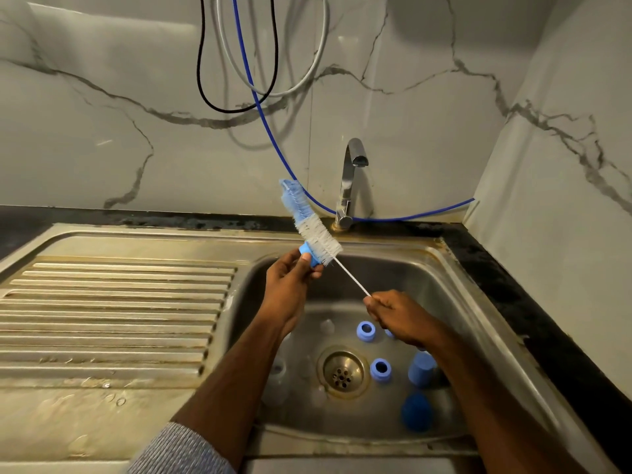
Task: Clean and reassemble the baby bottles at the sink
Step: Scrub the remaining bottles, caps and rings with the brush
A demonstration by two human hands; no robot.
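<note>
Above the steel sink (455, 289), my left hand (290, 285) pinches a blue screw ring (309, 256). The blue-and-white bottle brush (309, 222) is threaded through that ring, bristles pointing up and left. My right hand (400, 314) grips the brush's thin wire handle (352, 277). On the sink floor lie two more blue rings (365, 331) (380, 369), a blue cap (421, 369), a darker blue cap (416, 412), and clear teats and a clear bottle (278, 378) that are hard to make out.
The drain (343, 372) sits mid-basin. A chrome tap (352, 179) stands behind the sink with no water running. A ribbed draining board (113, 319) lies to the left. A blue hose (273, 138) and black and grey cables hang on the marble wall.
</note>
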